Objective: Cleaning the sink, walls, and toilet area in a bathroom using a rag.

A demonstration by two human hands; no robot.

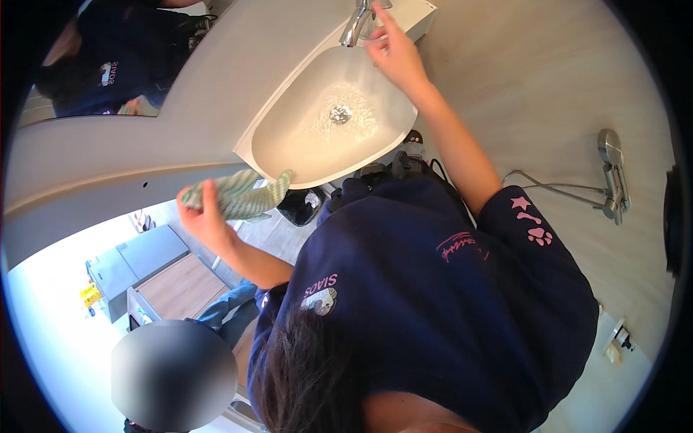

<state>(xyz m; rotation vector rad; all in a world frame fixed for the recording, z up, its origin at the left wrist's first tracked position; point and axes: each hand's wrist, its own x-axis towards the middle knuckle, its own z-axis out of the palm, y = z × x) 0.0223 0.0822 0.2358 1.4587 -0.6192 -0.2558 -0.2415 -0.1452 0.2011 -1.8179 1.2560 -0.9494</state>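
If the left hand [204, 222] loosens its fingers, clamped on the cloth [242, 195], it could fall into the bin [299, 211] below the basin [289, 133]; above, the right hand [402, 66] holds its index apart.

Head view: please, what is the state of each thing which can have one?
Striped cloth: bunched, gripped by the left hand
Right hand: index finger extended, at the faucet
Faucet: flow unclear
Water: rippled, around the drain
Basin: wet near the drain
Shower head: in its wall holder
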